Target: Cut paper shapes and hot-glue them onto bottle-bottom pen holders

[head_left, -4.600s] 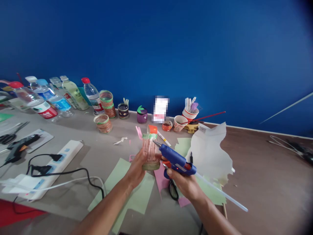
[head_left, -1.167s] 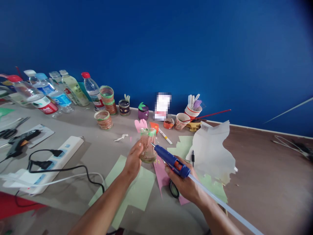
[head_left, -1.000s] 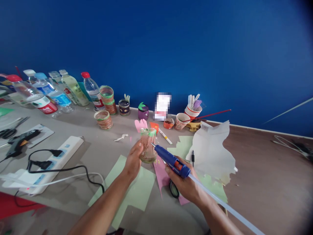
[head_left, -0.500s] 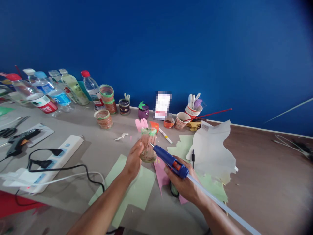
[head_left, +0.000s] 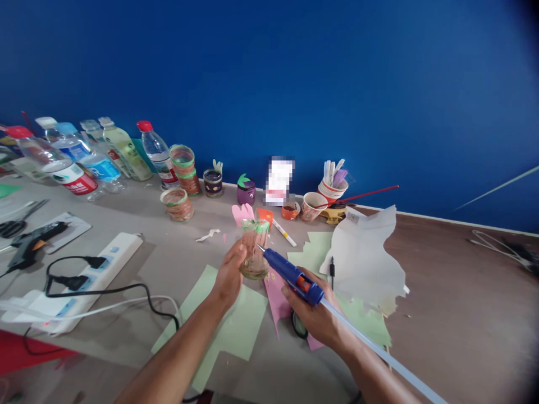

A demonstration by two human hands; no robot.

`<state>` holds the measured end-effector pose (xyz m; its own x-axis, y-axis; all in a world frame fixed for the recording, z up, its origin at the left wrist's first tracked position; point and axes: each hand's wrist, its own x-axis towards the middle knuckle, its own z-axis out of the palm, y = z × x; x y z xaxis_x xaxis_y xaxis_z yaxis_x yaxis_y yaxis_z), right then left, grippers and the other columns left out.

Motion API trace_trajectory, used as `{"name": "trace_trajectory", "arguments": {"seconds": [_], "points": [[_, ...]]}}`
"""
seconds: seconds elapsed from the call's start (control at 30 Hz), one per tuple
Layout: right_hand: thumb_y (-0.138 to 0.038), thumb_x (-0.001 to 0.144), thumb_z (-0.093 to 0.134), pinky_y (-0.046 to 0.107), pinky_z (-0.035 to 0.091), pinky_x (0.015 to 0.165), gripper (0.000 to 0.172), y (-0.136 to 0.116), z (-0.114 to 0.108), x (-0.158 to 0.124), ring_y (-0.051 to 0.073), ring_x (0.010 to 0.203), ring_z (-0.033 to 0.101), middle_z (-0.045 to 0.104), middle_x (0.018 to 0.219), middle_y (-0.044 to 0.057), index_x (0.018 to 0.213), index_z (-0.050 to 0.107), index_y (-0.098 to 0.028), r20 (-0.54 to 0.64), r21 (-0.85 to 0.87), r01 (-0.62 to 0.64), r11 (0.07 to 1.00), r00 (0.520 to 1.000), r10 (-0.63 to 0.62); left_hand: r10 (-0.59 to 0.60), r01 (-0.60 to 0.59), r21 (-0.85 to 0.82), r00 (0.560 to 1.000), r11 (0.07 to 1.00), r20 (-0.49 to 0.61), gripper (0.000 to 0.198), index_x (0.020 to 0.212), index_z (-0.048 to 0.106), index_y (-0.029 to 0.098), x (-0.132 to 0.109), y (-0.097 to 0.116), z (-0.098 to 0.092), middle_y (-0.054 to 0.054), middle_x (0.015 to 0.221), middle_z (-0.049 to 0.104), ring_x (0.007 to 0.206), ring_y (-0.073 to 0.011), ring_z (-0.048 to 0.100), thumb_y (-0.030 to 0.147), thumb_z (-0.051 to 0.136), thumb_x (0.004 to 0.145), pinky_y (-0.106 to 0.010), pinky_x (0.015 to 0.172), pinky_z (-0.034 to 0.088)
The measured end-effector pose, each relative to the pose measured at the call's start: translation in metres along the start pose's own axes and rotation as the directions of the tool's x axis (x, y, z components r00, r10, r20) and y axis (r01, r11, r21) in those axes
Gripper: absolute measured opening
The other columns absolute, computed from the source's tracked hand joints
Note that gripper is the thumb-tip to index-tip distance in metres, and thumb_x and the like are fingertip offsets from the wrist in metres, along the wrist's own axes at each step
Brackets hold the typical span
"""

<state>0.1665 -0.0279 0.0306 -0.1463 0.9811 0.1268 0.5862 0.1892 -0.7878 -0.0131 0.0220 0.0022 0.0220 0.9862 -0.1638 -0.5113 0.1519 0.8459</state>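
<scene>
My left hand (head_left: 229, 275) is wrapped around a small clear cup (head_left: 254, 251) with pink stripes and a green rim, held above the table. Pink paper ears (head_left: 243, 213) and an orange scrap stick up behind the cup. My right hand (head_left: 316, 320) grips a blue hot glue gun (head_left: 292, 275). Its metal nozzle touches the cup's right side just below the rim. A long clear glue stick (head_left: 379, 353) trails out of the gun's back toward the lower right.
Light green (head_left: 229, 331) and pink paper sheets lie under my hands, with scissors (head_left: 298, 325) beneath my right hand. A white paper shape (head_left: 366, 258) lies to the right. A power strip (head_left: 84, 280) with cables, a black glue gun (head_left: 29, 247), bottles (head_left: 158, 160) and decorated cups (head_left: 179, 203) fill the left and back.
The cup has come upright and moved a little up and left since the oldest frame. The glue gun has tilted lower, its nozzle staying on the cup's side. Little has shifted in the last second.
</scene>
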Motion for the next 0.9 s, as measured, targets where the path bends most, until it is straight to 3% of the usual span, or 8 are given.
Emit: {"name": "trace_trajectory", "arguments": {"seconds": [0.53, 0.9], "points": [[-0.032, 0.085, 0.053, 0.021, 0.035, 0.053, 0.022, 0.0050, 0.0010, -0.0009, 0.010, 0.053, 0.042, 0.046, 0.061, -0.006, 0.069, 0.042, -0.022, 0.048, -0.093, 0.005, 0.996, 0.999, -0.001, 0.000, 0.000, -0.026, 1.000, 1.000, 0.001, 0.037, 0.100, 0.070, 0.020, 0.0003, 0.0006, 0.0010, -0.006, 0.101, 0.073, 0.100, -0.0238, 0.065, 0.046, 0.070, 0.073, -0.036, 0.094, 0.046], [-0.033, 0.083, 0.053, 0.022, 0.036, 0.051, 0.022, 0.0012, 0.0000, 0.0018, 0.011, 0.052, 0.044, 0.048, 0.059, -0.004, 0.066, 0.044, -0.022, 0.012, -0.081, 0.002, 0.997, 1.000, -0.001, -0.006, 0.006, -0.013, 1.000, 1.000, -0.011, 0.039, 0.099, 0.071, 0.020, -0.0007, 0.0020, 0.0037, -0.009, 0.105, 0.072, 0.107, -0.0280, 0.063, 0.047, 0.072, 0.071, -0.041, 0.098, 0.044]]}}
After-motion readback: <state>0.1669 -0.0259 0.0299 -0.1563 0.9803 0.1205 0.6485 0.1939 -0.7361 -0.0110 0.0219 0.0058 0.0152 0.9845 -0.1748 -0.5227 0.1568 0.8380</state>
